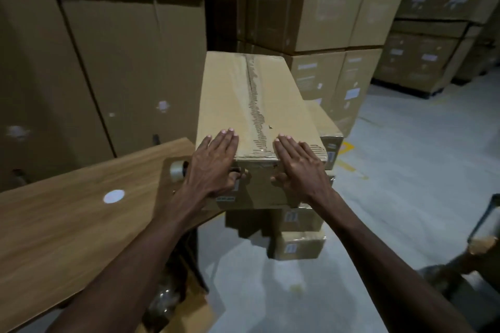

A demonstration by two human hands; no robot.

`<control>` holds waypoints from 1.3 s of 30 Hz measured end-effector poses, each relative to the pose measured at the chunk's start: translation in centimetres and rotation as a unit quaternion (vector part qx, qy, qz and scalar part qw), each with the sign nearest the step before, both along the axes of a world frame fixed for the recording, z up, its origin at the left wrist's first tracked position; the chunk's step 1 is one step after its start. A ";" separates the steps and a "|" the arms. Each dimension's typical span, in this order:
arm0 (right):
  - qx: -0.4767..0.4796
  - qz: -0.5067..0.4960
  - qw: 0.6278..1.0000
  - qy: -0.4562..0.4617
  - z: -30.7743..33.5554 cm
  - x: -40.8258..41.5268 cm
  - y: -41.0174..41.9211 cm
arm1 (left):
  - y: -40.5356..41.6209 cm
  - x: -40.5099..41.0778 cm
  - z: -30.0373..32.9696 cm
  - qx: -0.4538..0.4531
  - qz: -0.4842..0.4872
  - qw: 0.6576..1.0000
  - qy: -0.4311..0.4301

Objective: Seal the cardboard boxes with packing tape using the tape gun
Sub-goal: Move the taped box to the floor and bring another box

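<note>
One tape roll (pixel 177 169) sits at nine o'clock of the left hand (pixel 213 162). Two hands, the right hand (pixel 297 162) at three o'clock, lie flat with straight fingers, grasping nothing, on one taped cardboard box (pixel 243 100) atop two smaller boxes (pixel 300 232).

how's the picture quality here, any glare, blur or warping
Head view: dim overall; one bright glare spot on the wooden table; wide-angle warping bends the stacked cartons at the edges; lower right corner is motion-blurred; the box under the left hand and right hand is fairly sharp.
</note>
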State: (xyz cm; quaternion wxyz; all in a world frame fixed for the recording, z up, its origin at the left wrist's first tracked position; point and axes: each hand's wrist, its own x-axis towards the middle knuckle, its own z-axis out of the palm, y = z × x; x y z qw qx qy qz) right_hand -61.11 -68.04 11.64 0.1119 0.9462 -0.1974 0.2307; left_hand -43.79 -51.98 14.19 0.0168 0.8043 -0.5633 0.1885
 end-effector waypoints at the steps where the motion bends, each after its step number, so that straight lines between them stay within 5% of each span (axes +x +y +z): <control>1: -0.002 -0.005 1.000 0.003 0.3 -0.7 -2.0 | -2.3 -0.5 0.0 0.001 -0.003 1.000 0.003; 23: 0.018 -0.085 0.990 0.108 1.6 8.1 -51.6 | -54.2 10.0 -2.1 -0.009 -0.075 0.994 0.083; 39: 0.101 -0.094 0.982 0.126 0.7 9.0 -62.7 | -66.1 10.9 -2.6 0.022 -0.074 0.997 0.026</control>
